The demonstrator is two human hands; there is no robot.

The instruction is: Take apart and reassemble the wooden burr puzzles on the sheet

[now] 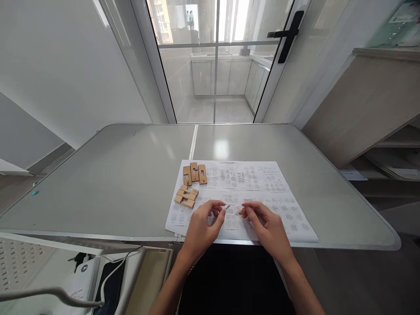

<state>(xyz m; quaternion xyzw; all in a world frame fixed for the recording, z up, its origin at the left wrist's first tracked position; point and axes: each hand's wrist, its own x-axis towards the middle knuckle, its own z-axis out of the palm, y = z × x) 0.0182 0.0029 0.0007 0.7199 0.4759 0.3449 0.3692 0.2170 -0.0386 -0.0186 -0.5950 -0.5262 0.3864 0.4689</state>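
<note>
My left hand [206, 222] hovers over the lower middle of a printed sheet [282, 183], its fingers loosely curled and a gap between thumb and index finger. To its right, my right hand [267, 222] is held the same way, thumb close to the bent fingers but nothing visible in them. A tiny dark mark [228, 206] shows by the left fingertips; whether it is print or an object I cannot tell. Several notched wooden puzzle pieces lie on the sheet's left side: a flat numbered group [194, 173] and, nearer me, a second group [186, 197] lying close together.
The sheet lies on a grey folding table [108, 183] with a white seam and metal edge. A glass door [216, 78] stands behind it. At lower left are a cable [113, 273] and a white box [85, 278]; a wooden shelf unit [361, 100] is at right.
</note>
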